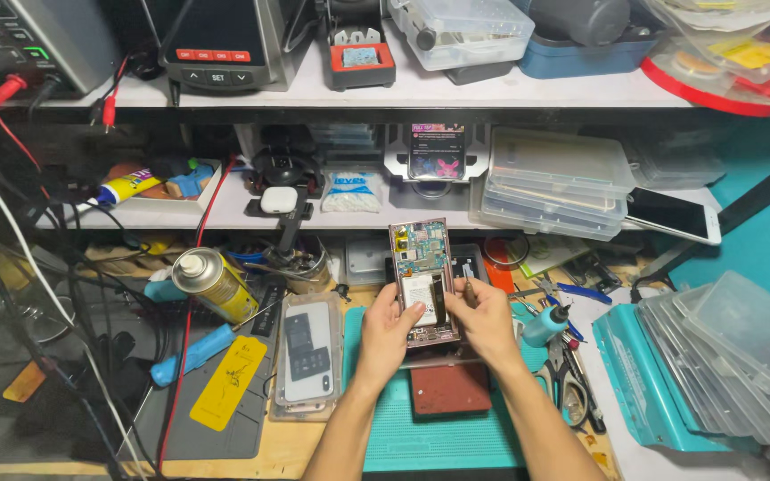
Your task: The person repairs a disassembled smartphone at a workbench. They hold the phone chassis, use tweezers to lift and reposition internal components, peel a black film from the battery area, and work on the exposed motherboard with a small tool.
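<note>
**Inspector:** Status of the opened phone (422, 276)?

**Assistant:** Held upright above the teal mat (443, 428), back cover off, board and battery exposed. The left hand (387, 334) is clamped on its lower left edge, thumb on the battery.

**Inspector:** And the right hand (485, 321)?

**Assistant:** It supports the right edge and pinches 1 slim tool (471, 290), tip beside the battery.

**Inspector:** Advice?

**Assistant:** Brace the frame firmly, keep the tip shallow, and pry away from the board.

Glossy metal spray can (214, 283); matt teal rubber mat (443, 436).
</note>
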Demonstrator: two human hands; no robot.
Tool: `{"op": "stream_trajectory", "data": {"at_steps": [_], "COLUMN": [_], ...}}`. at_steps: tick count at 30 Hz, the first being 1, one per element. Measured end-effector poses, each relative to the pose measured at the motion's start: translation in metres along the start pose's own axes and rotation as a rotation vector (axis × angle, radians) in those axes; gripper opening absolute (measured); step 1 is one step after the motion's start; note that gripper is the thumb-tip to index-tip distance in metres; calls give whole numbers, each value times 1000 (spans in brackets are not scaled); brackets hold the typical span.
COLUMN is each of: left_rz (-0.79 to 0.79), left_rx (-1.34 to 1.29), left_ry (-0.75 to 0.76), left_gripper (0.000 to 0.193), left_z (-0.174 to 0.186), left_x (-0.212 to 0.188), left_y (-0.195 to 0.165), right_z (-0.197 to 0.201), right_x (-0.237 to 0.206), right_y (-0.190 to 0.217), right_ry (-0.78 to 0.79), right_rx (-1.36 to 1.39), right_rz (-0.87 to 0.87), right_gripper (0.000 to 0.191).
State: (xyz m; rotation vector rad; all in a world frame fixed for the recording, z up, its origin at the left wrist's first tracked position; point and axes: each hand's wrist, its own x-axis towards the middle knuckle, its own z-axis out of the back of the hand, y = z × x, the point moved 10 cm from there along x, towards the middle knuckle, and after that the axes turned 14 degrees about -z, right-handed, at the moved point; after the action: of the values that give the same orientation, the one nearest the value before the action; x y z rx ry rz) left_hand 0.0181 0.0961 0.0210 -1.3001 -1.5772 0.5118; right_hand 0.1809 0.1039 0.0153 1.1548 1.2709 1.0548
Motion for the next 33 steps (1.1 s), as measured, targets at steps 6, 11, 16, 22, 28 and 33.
{"op": "stream_trajectory", "data": {"at_steps": [6, 11, 16, 22, 28, 33], "left_rz": [-6, 12, 68, 67, 58, -2], "left_rx": [127, -28, -34, -86, -81, -29], "left_ry": [63, -34, -66, -26, -47, -90], "left_gripper": [31, 33, 29, 23, 22, 23], "left_z": [23, 51, 64, 68, 76, 80], "left_x": [26, 51, 75, 87, 88, 82], "left_y": [14, 23, 56, 52, 35, 26], "right_z": [-7, -13, -1, -9, -30, -39], "right_x": [37, 55, 84, 92, 84, 77], "right_y": [-22, -33, -50, -50, -38, -36], "right_ry": [1, 31, -6, -50, -22, -4], "right_rx": [47, 86, 47, 1, 52, 96], "right_rz": [43, 59, 81, 71, 62, 52], "right_gripper": [12, 14, 12, 10, 11, 11]}}
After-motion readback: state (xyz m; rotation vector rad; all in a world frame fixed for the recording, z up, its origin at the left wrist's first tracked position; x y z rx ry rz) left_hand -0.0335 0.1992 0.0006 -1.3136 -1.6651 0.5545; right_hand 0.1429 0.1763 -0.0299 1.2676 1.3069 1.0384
